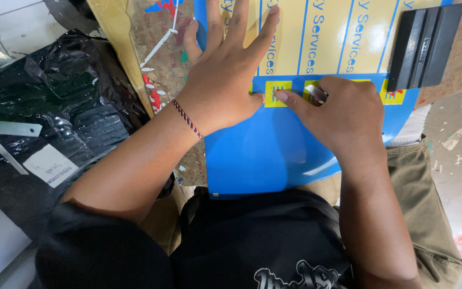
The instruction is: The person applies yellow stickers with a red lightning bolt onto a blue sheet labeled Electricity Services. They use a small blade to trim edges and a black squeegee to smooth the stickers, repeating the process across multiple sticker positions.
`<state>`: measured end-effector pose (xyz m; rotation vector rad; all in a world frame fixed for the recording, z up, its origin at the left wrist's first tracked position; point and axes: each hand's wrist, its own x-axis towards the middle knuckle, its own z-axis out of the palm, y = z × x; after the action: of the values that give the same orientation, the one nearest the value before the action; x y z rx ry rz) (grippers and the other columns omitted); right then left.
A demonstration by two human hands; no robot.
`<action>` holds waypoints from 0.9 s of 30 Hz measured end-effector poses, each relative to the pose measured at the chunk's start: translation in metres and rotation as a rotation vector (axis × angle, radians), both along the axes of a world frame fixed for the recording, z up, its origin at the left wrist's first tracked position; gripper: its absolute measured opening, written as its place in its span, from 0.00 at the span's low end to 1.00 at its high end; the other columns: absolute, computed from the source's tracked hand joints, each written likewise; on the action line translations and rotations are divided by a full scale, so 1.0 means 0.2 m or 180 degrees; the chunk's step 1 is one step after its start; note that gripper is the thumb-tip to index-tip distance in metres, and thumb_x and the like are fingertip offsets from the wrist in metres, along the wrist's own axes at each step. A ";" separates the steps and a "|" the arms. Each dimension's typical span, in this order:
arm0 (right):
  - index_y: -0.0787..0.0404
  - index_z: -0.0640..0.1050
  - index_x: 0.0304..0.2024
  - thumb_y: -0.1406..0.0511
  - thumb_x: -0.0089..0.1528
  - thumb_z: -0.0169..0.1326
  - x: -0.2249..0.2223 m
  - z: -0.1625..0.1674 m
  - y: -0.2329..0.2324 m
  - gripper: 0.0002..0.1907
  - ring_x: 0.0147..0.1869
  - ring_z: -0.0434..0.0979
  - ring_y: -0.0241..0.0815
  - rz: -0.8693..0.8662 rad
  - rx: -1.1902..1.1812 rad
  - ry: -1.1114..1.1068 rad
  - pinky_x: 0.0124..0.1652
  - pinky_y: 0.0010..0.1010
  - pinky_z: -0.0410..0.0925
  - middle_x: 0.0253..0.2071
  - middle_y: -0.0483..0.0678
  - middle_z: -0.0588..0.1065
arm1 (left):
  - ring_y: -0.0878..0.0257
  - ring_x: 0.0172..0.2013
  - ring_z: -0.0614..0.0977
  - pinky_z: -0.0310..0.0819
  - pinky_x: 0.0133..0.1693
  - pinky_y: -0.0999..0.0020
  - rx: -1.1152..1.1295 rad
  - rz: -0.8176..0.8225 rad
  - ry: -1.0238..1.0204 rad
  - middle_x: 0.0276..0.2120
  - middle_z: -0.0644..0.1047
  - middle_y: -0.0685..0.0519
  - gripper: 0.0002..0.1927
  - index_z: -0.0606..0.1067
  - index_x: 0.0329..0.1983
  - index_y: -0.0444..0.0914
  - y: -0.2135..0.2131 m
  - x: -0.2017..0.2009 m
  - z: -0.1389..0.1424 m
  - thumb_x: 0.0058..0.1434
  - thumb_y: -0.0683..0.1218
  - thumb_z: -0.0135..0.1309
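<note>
The left hand [225, 80] lies spread flat on the blue vinyl sheet [263, 155]. Beside its thumb, the right hand [343, 115] pinches a small blade [315, 93] at a yellow square [277, 93]. A black squeegee [424, 47] rests beyond the right hand, and most squares remain unpeeled.

A glossy blue-and-yellow vinyl sticker sheet [274, 155] lies flat, overhanging the board's edge.

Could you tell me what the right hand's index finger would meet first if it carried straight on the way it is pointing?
Most likely the left hand: the right hand points its index fingertip leftward along the blue vinyl sheet, just short of the left thumb, over a small yellow square.
</note>
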<state>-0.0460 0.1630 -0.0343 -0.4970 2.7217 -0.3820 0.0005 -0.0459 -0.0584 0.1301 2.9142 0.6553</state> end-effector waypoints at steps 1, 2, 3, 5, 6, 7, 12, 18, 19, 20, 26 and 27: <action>0.63 0.81 0.27 0.39 0.57 0.68 0.00 0.00 0.00 0.33 0.26 0.79 0.53 0.0002 0.0020 -0.0011 0.30 0.43 0.70 0.20 0.51 0.75 | 0.30 0.74 0.40 0.40 0.63 0.21 -0.0002 -0.0006 -0.0007 0.76 0.45 0.37 0.58 0.53 0.80 0.46 0.00 0.00 0.00 0.48 0.50 0.71; 0.63 0.81 0.27 0.39 0.57 0.68 -0.01 -0.01 0.00 0.33 0.26 0.79 0.53 0.0002 0.0040 -0.0018 0.30 0.43 0.70 0.21 0.51 0.76 | 0.30 0.74 0.40 0.40 0.63 0.21 -0.0005 -0.0017 -0.0018 0.76 0.45 0.37 0.58 0.53 0.80 0.45 0.00 0.00 0.00 0.48 0.50 0.72; 0.63 0.81 0.28 0.39 0.57 0.68 0.00 -0.01 0.00 0.33 0.26 0.79 0.53 -0.0048 0.0079 -0.0055 0.31 0.43 0.71 0.21 0.51 0.76 | 0.30 0.74 0.40 0.40 0.63 0.21 -0.0011 -0.0031 -0.0026 0.76 0.45 0.36 0.58 0.53 0.80 0.45 -0.01 0.00 0.00 0.48 0.50 0.72; 0.63 0.82 0.29 0.39 0.56 0.67 0.00 -0.01 0.00 0.33 0.27 0.80 0.53 -0.0141 0.0162 -0.0128 0.32 0.42 0.72 0.21 0.51 0.77 | 0.30 0.74 0.39 0.40 0.63 0.21 -0.0005 -0.0040 -0.0050 0.76 0.44 0.37 0.59 0.53 0.80 0.45 -0.01 0.00 0.01 0.48 0.51 0.72; 0.63 0.83 0.31 0.39 0.56 0.67 0.00 -0.01 -0.01 0.33 0.27 0.81 0.53 -0.0109 0.0211 -0.0061 0.32 0.43 0.72 0.21 0.51 0.77 | 0.30 0.74 0.39 0.40 0.63 0.21 0.0008 -0.0038 -0.0068 0.76 0.44 0.37 0.59 0.53 0.80 0.45 -0.01 0.00 0.01 0.48 0.51 0.72; 0.62 0.84 0.33 0.38 0.56 0.67 0.01 -0.02 -0.01 0.33 0.28 0.81 0.54 -0.0082 0.0261 0.0006 0.33 0.43 0.72 0.21 0.51 0.78 | 0.30 0.74 0.39 0.40 0.63 0.21 0.0022 -0.0041 -0.0087 0.77 0.44 0.37 0.59 0.53 0.80 0.45 -0.01 0.00 0.02 0.48 0.51 0.72; 0.63 0.85 0.36 0.38 0.57 0.66 0.01 -0.02 -0.01 0.34 0.30 0.82 0.54 -0.0040 0.0337 0.0064 0.34 0.43 0.74 0.23 0.52 0.79 | 0.30 0.74 0.38 0.40 0.63 0.20 0.0013 -0.0058 -0.0096 0.76 0.43 0.37 0.59 0.53 0.79 0.45 -0.01 -0.01 0.02 0.46 0.50 0.73; 0.63 0.84 0.31 0.38 0.57 0.66 0.00 -0.02 -0.01 0.34 0.28 0.81 0.55 -0.0067 0.0270 -0.0025 0.33 0.43 0.73 0.21 0.53 0.77 | 0.30 0.74 0.38 0.40 0.63 0.20 0.0029 -0.0058 -0.0215 0.76 0.42 0.37 0.59 0.51 0.80 0.45 -0.01 -0.01 0.03 0.48 0.49 0.72; 0.63 0.84 0.31 0.38 0.57 0.67 0.01 -0.02 -0.01 0.34 0.27 0.81 0.54 -0.0054 0.0233 0.0021 0.33 0.43 0.73 0.20 0.53 0.77 | 0.30 0.74 0.38 0.40 0.63 0.20 0.0028 -0.0064 -0.0232 0.76 0.42 0.37 0.59 0.51 0.80 0.45 -0.01 -0.01 0.03 0.49 0.49 0.72; 0.63 0.84 0.31 0.38 0.57 0.67 0.01 -0.02 0.00 0.34 0.26 0.81 0.54 -0.0042 0.0195 0.0072 0.32 0.43 0.73 0.20 0.53 0.77 | 0.30 0.74 0.38 0.39 0.63 0.19 0.0030 -0.0063 -0.0230 0.76 0.42 0.37 0.59 0.51 0.80 0.45 -0.01 -0.02 0.03 0.48 0.48 0.72; 0.63 0.83 0.29 0.38 0.57 0.67 0.01 -0.03 0.01 0.34 0.26 0.80 0.54 -0.0028 0.0153 0.0105 0.32 0.42 0.73 0.20 0.53 0.76 | 0.31 0.74 0.38 0.41 0.62 0.20 0.0005 -0.0047 -0.0244 0.76 0.42 0.39 0.59 0.52 0.79 0.46 -0.01 -0.02 0.04 0.48 0.48 0.73; 0.64 0.83 0.29 0.38 0.57 0.67 0.01 -0.04 0.01 0.34 0.26 0.80 0.54 -0.0023 0.0126 0.0144 0.31 0.42 0.73 0.20 0.53 0.76 | 0.31 0.74 0.38 0.41 0.62 0.21 -0.0022 -0.0064 -0.0228 0.77 0.42 0.39 0.59 0.52 0.79 0.45 -0.01 -0.02 0.04 0.48 0.48 0.73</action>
<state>-0.0436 0.1656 -0.0418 -0.4909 2.7695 -0.3220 -0.0028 -0.0477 -0.0512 0.1320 2.8427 0.6331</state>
